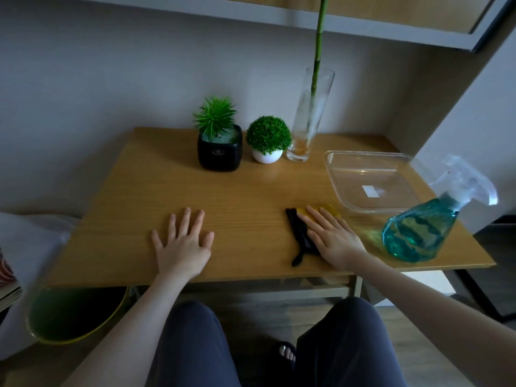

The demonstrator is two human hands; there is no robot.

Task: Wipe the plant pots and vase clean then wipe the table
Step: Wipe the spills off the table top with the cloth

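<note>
Table (240, 196) w/ pots (219, 152), vase (305, 127), tray (371, 182)

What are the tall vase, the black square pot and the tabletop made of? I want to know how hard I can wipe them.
The tall vase looks like clear glass: you see the green stalk through it. The black square pot seems glazed ceramic or glossy plastic, given its soft sheen. The tabletop shows a smooth, light wood grain, possibly laminate.
</note>
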